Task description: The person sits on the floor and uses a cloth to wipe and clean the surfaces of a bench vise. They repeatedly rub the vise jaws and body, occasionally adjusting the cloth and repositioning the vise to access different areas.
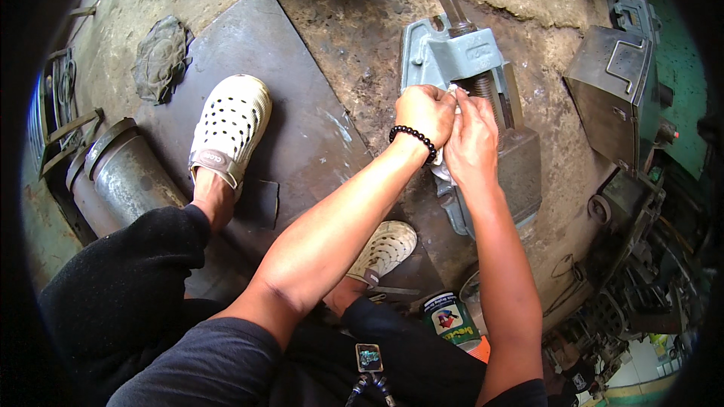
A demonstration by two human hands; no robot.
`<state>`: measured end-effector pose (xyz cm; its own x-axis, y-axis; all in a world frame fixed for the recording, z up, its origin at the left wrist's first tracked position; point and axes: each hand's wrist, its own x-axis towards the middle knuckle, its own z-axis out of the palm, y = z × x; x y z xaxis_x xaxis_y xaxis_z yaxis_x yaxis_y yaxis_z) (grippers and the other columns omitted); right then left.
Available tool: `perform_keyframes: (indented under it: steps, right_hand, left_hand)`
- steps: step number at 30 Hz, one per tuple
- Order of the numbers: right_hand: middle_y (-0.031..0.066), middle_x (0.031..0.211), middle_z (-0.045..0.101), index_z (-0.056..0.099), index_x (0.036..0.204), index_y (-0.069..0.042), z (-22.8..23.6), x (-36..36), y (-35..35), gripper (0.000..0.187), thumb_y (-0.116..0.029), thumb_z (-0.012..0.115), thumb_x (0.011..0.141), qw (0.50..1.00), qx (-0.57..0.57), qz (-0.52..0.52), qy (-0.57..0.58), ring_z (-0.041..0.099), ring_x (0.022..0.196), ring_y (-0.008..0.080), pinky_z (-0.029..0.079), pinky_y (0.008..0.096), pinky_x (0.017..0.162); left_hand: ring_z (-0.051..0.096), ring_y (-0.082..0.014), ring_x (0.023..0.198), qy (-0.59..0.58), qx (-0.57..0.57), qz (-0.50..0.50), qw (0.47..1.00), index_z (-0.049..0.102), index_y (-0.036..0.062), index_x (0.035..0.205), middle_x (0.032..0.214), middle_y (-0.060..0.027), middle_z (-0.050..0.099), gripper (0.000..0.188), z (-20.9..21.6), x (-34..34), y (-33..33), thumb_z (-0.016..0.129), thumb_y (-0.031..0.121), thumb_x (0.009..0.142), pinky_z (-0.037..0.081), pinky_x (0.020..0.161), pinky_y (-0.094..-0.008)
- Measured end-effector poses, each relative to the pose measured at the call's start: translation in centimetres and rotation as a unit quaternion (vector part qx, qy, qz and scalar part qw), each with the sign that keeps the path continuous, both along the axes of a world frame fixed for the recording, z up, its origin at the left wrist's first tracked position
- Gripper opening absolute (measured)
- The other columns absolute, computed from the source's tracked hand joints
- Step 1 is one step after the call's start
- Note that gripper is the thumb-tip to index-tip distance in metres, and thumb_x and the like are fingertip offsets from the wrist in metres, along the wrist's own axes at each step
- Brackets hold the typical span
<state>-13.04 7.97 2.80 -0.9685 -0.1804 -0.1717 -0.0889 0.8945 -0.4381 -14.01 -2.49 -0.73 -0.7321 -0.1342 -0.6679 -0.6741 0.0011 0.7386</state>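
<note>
A machine vise [471, 54], painted light grey-blue with bare dark metal parts, lies on the stained floor ahead of me. Its threaded screw shows beside my fingers. My left hand [424, 114], with a black bead bracelet on the wrist, is closed over the vise's middle. Against it rests my right hand [473, 138], fingers bent and pressed together. Between the two hands is a crumpled white rag [443, 172], which shows at the fingertips and below the palms. The hands hide most of the rag and part of the vise.
A flat metal sheet [294, 90] lies under my left shoe [230, 124]. A crumpled grey cloth [161, 59] is at its far left. Metal cylinders [136, 169] stand at left, a metal box [615, 94] at right. A paint can [450, 319] stands near my right knee.
</note>
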Motion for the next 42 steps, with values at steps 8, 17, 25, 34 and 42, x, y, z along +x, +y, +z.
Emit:
perform_keyframes:
  steps: [8,17,25,34,42]
  right_hand:
    - [0.0209,0.108,0.058,0.058,0.128,-0.001,1.1,-1.3,-0.5,0.038,-0.014,0.05,0.093,0.995,0.084,0.027,-0.056,0.062,0.095,0.038,0.05,0.0445,0.084]
    - [0.0212,0.097,0.065,0.057,0.129,-0.004,2.5,-1.9,-1.8,0.037,-0.02,0.048,0.097,0.97,0.2,0.07,-0.12,0.065,0.09,0.0416,0.051,0.0487,0.078]
    - [0.0248,0.09,0.067,0.061,0.121,-0.001,3.3,-2.5,-1.0,0.032,-0.017,0.044,0.099,0.96,0.208,0.092,-0.162,0.066,0.085,0.0418,0.05,0.0516,0.074]
    - [0.0238,0.096,0.068,0.062,0.122,-0.002,4.7,-0.9,-0.3,0.034,-0.018,0.043,0.099,0.928,0.273,0.081,-0.24,0.066,0.091,0.0429,0.05,0.0521,0.08]
    - [0.0223,0.099,0.066,0.062,0.122,-0.002,5.8,0.4,0.4,0.036,-0.015,0.054,0.089,0.933,0.314,0.096,-0.149,0.067,0.089,0.0395,0.054,0.0471,0.078]
  left_hand:
    - [0.064,-0.0172,0.065,-0.008,0.025,0.008,1.0,0.071,-0.0058,0.087,0.071,-0.0147,0.069,0.028,-0.4,-0.3,-0.1,0.06,0.02,0.088,0.052,0.065,-0.0335]
    - [0.062,-0.0137,0.076,-0.073,0.265,-0.005,0.961,0.065,-0.0082,0.107,0.09,-0.0094,0.068,0.029,-0.1,3.3,-1.9,0.053,0.016,0.095,0.051,0.069,-0.028]
    - [0.062,-0.0132,0.082,-0.036,0.173,-0.053,0.983,0.063,-0.0071,0.117,0.094,-0.0122,0.07,0.035,1.4,3.8,-0.7,0.046,0.015,0.097,0.05,0.078,-0.0289]
    - [0.065,-0.0174,0.086,-0.048,0.177,-0.085,0.979,0.065,-0.0056,0.114,0.095,-0.0153,0.071,0.035,2.6,5.5,0.4,0.044,0.017,0.097,0.05,0.082,-0.0329]
    - [0.064,-0.0164,0.09,-0.063,0.377,0.047,0.923,0.053,-0.0073,0.126,0.106,-0.0129,0.067,0.035,2.0,7.3,3.1,0.042,0.014,0.099,0.052,0.081,-0.0309]
